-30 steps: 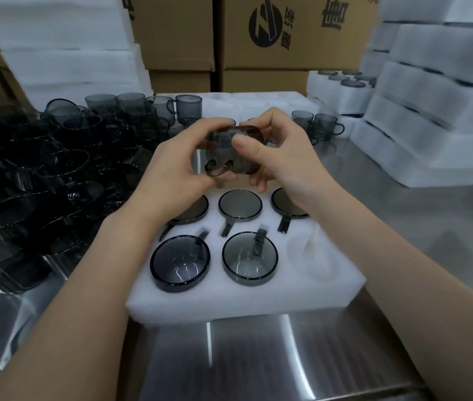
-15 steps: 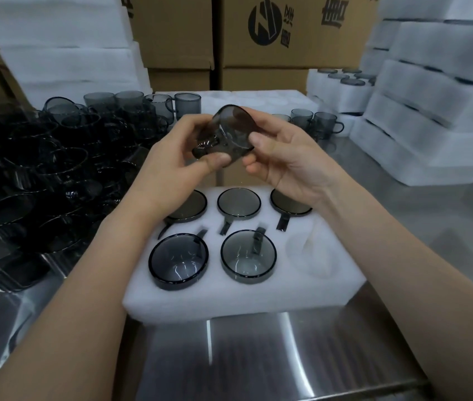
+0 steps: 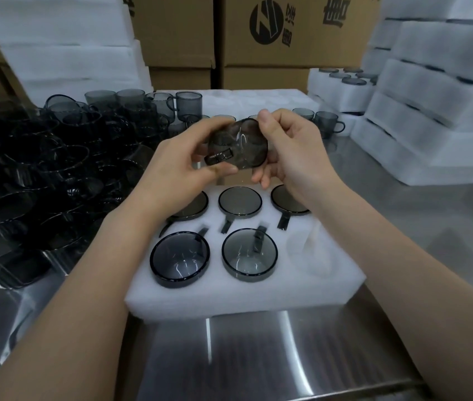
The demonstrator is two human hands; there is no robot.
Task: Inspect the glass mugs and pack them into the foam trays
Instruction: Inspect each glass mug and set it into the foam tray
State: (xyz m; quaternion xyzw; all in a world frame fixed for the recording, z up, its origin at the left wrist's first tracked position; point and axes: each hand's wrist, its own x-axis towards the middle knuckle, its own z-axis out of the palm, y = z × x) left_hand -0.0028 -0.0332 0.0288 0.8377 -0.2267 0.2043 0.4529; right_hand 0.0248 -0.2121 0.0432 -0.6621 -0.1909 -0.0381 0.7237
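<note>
A smoky grey glass mug (image 3: pixel 241 146) is held tilted on its side above the foam tray (image 3: pixel 247 293), its handle facing me. My left hand (image 3: pixel 183 166) grips its left side with thumb and fingers. My right hand (image 3: pixel 293 151) pinches the rim on the right. The white foam tray lies on the steel table and holds several mugs set upside down in its pockets. One pocket (image 3: pixel 304 250) at the front right is empty.
A heap of loose grey mugs (image 3: pixel 56 175) fills the table's left side. Stacked foam trays (image 3: pixel 437 117) stand at the right, some with mugs in them. Cardboard boxes (image 3: pixel 296 33) and more foam stand behind. Bare steel table (image 3: pixel 258 357) lies near me.
The mug has been turned between both hands, from lower and facing me to tilted with the handle toward me. The hands rose slightly. The tray's mugs have not moved.
</note>
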